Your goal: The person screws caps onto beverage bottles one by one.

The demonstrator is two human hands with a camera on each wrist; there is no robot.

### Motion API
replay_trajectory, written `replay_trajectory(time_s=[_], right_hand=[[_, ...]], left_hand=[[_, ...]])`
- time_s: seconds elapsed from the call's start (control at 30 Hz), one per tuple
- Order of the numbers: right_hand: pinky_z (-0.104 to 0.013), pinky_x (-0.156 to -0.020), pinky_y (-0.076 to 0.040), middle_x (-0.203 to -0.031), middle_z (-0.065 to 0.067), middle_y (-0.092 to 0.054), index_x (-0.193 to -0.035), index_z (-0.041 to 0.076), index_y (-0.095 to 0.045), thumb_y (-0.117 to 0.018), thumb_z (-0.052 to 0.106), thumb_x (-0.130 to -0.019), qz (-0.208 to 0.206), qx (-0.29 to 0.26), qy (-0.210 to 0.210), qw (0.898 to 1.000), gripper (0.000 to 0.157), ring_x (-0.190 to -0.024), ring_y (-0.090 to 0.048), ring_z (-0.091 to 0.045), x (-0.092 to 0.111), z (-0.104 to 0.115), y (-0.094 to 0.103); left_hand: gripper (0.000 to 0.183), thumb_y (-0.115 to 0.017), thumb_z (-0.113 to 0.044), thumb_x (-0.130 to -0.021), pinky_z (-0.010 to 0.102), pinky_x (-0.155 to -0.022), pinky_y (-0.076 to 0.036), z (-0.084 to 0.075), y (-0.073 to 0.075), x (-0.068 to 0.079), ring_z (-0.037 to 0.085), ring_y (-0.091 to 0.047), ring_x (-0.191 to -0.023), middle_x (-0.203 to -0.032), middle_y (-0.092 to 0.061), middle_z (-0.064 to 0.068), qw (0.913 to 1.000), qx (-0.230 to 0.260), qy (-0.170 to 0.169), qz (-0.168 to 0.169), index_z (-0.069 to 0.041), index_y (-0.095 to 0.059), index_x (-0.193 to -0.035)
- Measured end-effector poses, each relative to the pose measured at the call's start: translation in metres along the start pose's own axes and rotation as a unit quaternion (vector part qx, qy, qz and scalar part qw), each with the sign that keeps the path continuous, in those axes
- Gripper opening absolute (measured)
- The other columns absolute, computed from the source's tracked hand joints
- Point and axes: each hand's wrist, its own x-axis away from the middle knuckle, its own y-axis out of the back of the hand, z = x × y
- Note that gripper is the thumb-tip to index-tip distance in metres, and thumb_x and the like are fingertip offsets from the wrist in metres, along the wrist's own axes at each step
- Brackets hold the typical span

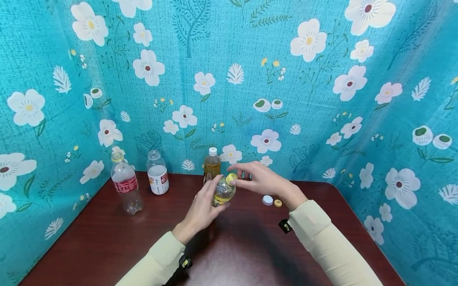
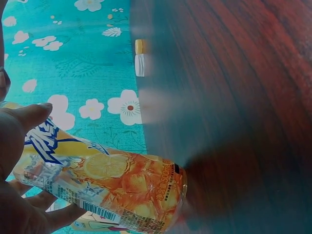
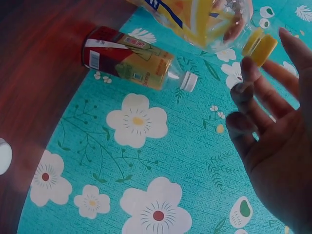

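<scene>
My left hand [image 1: 209, 198] grips a small clear bottle [image 1: 224, 191] with a yellow lemon label, held tilted above the table. The label [image 2: 107, 187] fills the left wrist view, my thumb [image 2: 24, 122] lying across it. The bottle's yellow cap [image 1: 231, 178] points up and to the right. My right hand [image 1: 237, 175] is at the cap, fingers spread. In the right wrist view the cap [image 3: 261, 46] sits between two fingertips [image 3: 248, 66], with small gaps showing.
An amber drink bottle [image 1: 212, 165] with a white cap stands just behind. A red-label bottle [image 1: 125, 186] and a white-label bottle [image 1: 157, 174] stand at the back left. Loose white [image 1: 267, 200] and yellow [image 1: 277, 203] caps lie near my right wrist. Floral walls enclose the dark wooden table [image 1: 107, 238].
</scene>
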Motion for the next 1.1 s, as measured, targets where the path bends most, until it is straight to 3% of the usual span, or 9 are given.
replay_trajectory(time_s=[0.13,0.27,0.37,0.47,0.57,0.67,0.8,1.1], right_hand=[[-0.029,-0.059,-0.046,-0.082,0.005,-0.059,-0.128,0.014,-0.070,-0.067,0.031,-0.101,0.011,-0.016,0.016,1.000,0.032,-0.066,-0.053,-0.011,-0.0001,-0.0011,-0.0011],[-0.027,-0.054,-0.040,-0.069,0.007,-0.054,-0.107,0.014,-0.072,-0.068,0.035,-0.100,-0.020,0.003,0.005,1.000,0.022,-0.056,-0.045,-0.009,-0.0034,-0.0007,-0.0054],[-0.026,-0.051,-0.039,-0.062,0.009,-0.053,-0.095,0.016,-0.071,-0.069,0.042,-0.098,-0.043,0.036,-0.021,0.998,0.026,-0.052,-0.044,-0.008,-0.0048,0.0005,-0.0078],[-0.027,-0.051,-0.041,-0.067,0.010,-0.057,-0.102,0.018,-0.073,-0.069,0.045,-0.097,-0.045,0.047,-0.036,0.997,0.028,-0.052,-0.047,-0.008,-0.0040,0.0007,-0.0083],[-0.029,-0.055,-0.044,-0.078,0.007,-0.060,-0.123,0.018,-0.071,-0.070,0.041,-0.098,-0.022,0.019,-0.027,0.999,0.034,-0.058,-0.050,-0.010,-0.0022,-0.0003,-0.0072],[-0.030,-0.060,-0.049,-0.089,0.005,-0.061,-0.133,0.016,-0.067,-0.069,0.033,-0.099,0.004,-0.016,-0.007,1.000,0.038,-0.067,-0.055,-0.013,-0.0005,-0.0007,-0.0054],[-0.030,-0.061,-0.050,-0.090,0.004,-0.061,-0.129,0.016,-0.068,-0.068,0.028,-0.100,0.014,-0.035,0.012,0.999,0.031,-0.070,-0.057,-0.013,-0.0005,-0.0017,-0.0047],[-0.026,-0.055,-0.041,-0.072,0.008,-0.056,-0.106,0.013,-0.071,-0.072,0.030,-0.097,-0.032,0.006,0.012,0.999,0.019,-0.060,-0.046,-0.009,-0.0047,0.0017,-0.0093]], left_hand=[[0.094,-0.089,-0.025,-0.082,0.043,-0.093,-0.057,-0.0001,-0.0001,0.0001,0.021,-0.062,-0.115,-0.133,-0.054,0.005,1.0000,-0.001,0.001,0.000,-0.026,-0.033,-0.157],[0.093,-0.089,-0.024,-0.082,0.043,-0.092,-0.057,-0.0004,-0.0005,0.0003,0.021,-0.063,-0.113,-0.131,-0.054,0.004,1.0000,-0.002,0.003,0.001,-0.026,-0.034,-0.156],[0.093,-0.089,-0.023,-0.081,0.044,-0.092,-0.057,-0.0005,-0.0007,0.0005,0.021,-0.063,-0.113,-0.131,-0.055,0.004,1.0000,-0.001,0.002,-0.002,-0.025,-0.034,-0.156],[0.093,-0.089,-0.023,-0.081,0.043,-0.092,-0.057,-0.0004,-0.0006,0.0008,0.021,-0.063,-0.113,-0.131,-0.055,0.004,1.0000,-0.002,0.001,-0.001,-0.025,-0.034,-0.156],[0.093,-0.089,-0.023,-0.081,0.044,-0.091,-0.057,0.0000,-0.0004,0.0008,0.022,-0.063,-0.113,-0.131,-0.055,0.005,1.0000,0.001,-0.002,0.001,-0.023,-0.035,-0.156],[0.093,-0.089,-0.024,-0.081,0.044,-0.091,-0.057,0.0007,0.0002,0.0006,0.022,-0.063,-0.113,-0.132,-0.054,0.005,1.0000,0.000,-0.002,0.000,-0.023,-0.034,-0.156],[0.093,-0.089,-0.027,-0.082,0.042,-0.092,-0.057,0.0016,0.0006,0.0001,0.020,-0.062,-0.112,-0.131,-0.054,0.004,1.0000,-0.003,0.000,0.000,-0.026,-0.034,-0.156],[0.094,-0.089,-0.025,-0.081,0.041,-0.092,-0.057,0.0023,0.0002,0.0001,0.021,-0.063,-0.112,-0.130,-0.055,0.004,0.9999,0.010,0.002,0.000,-0.026,-0.033,-0.156]])
